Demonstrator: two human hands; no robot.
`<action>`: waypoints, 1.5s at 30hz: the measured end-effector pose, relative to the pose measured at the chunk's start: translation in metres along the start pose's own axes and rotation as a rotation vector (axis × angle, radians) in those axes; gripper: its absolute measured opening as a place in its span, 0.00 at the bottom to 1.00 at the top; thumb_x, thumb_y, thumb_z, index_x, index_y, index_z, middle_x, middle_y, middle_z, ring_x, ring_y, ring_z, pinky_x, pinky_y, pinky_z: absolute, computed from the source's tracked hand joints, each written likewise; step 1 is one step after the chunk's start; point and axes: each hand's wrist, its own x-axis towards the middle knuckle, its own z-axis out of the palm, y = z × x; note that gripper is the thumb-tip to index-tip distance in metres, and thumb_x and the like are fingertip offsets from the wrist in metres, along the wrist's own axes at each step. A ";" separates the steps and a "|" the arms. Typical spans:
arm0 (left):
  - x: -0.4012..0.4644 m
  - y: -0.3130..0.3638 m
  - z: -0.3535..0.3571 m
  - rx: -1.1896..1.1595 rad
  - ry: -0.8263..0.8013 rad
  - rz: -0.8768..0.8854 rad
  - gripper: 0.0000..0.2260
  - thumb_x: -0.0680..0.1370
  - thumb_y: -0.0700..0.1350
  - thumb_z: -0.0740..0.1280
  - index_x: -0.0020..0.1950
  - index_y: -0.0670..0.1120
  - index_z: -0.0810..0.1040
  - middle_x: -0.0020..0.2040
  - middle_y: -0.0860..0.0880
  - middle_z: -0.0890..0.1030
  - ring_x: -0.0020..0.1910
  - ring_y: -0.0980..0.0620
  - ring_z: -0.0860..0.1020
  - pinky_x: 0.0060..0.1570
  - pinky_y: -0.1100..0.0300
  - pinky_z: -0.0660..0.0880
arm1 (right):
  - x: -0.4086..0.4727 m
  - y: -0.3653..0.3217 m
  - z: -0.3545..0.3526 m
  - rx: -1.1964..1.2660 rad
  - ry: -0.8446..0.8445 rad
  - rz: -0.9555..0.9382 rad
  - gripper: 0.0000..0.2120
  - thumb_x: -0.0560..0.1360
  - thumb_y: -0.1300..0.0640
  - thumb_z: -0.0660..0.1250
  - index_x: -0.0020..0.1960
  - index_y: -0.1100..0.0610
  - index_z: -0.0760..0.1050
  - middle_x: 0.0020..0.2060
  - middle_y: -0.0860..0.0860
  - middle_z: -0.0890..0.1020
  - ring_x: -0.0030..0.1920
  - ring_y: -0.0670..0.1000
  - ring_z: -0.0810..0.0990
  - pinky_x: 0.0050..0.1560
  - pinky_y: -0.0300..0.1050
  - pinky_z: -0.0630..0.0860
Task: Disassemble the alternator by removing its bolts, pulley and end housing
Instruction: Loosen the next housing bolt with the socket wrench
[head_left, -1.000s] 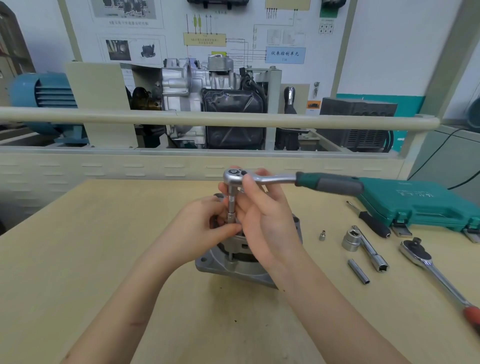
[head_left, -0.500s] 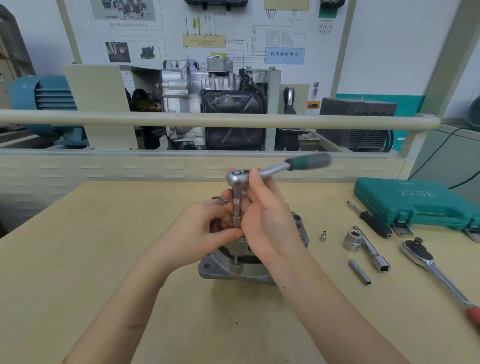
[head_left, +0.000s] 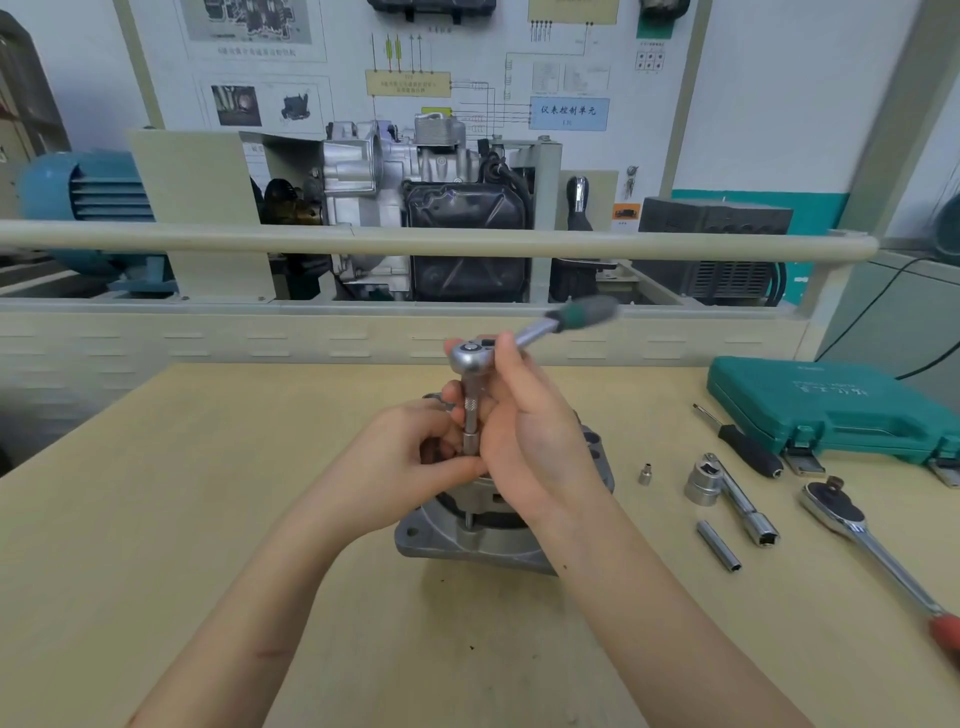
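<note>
1. Alternator (head_left: 467, 540): stands on the table (head_left: 208, 519) at centre, flanged housing down, mostly hidden behind both hands.
2. Ratchet (head_left: 470, 356): chrome head above the alternator, green handle (head_left: 584, 313) angled up and to the right, blurred. A knurled extension (head_left: 470, 415) drops straight down from the head toward the alternator; its lower end is hidden by fingers.
3. Left hand (head_left: 400, 462): fingers curled, thumb and fingertips pinching the lower part of the extension.
4. Right hand (head_left: 530, 436): fingers wrapped round the upper extension just below the ratchet head, one fingertip up beside the head.
5. Case (head_left: 831, 410): teal, lid closed, at the table's right rear; contents not visible.
6. Screwdriver (head_left: 743, 441): black handle, lies just in front of the case.
7. Loose pieces to the right of the alternator: a tiny socket (head_left: 644, 474); a large socket (head_left: 704, 483) touching a long bar (head_left: 743, 501); a slim deep socket (head_left: 719, 545) nearer the viewer.
8. Second ratchet (head_left: 872, 545): lies at far right, head toward the case, red grip at the frame edge.
9. Background: a rail (head_left: 415, 241) across a training stand holding a cutaway gearbox (head_left: 415, 197), with a blue motor (head_left: 88, 192) at left and wiring charts on the wall.
</note>
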 end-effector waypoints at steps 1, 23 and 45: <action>0.000 0.000 0.000 0.001 0.001 -0.004 0.11 0.70 0.42 0.71 0.34 0.38 0.74 0.32 0.51 0.70 0.29 0.59 0.67 0.30 0.69 0.64 | -0.001 0.000 -0.001 0.039 -0.015 -0.022 0.11 0.67 0.50 0.65 0.45 0.55 0.72 0.36 0.50 0.81 0.31 0.47 0.78 0.32 0.39 0.76; 0.001 -0.002 -0.001 0.006 0.005 -0.011 0.14 0.70 0.39 0.70 0.28 0.47 0.69 0.30 0.54 0.67 0.28 0.61 0.68 0.29 0.71 0.64 | -0.003 0.004 0.002 0.098 -0.005 -0.054 0.12 0.63 0.56 0.69 0.44 0.55 0.71 0.35 0.50 0.80 0.31 0.47 0.78 0.34 0.40 0.77; 0.002 -0.004 -0.001 -0.008 -0.018 -0.011 0.10 0.71 0.43 0.71 0.38 0.36 0.77 0.35 0.50 0.72 0.30 0.60 0.67 0.32 0.67 0.65 | 0.006 -0.001 -0.002 -0.048 0.008 0.067 0.17 0.77 0.46 0.55 0.48 0.58 0.75 0.38 0.49 0.84 0.31 0.44 0.80 0.31 0.36 0.75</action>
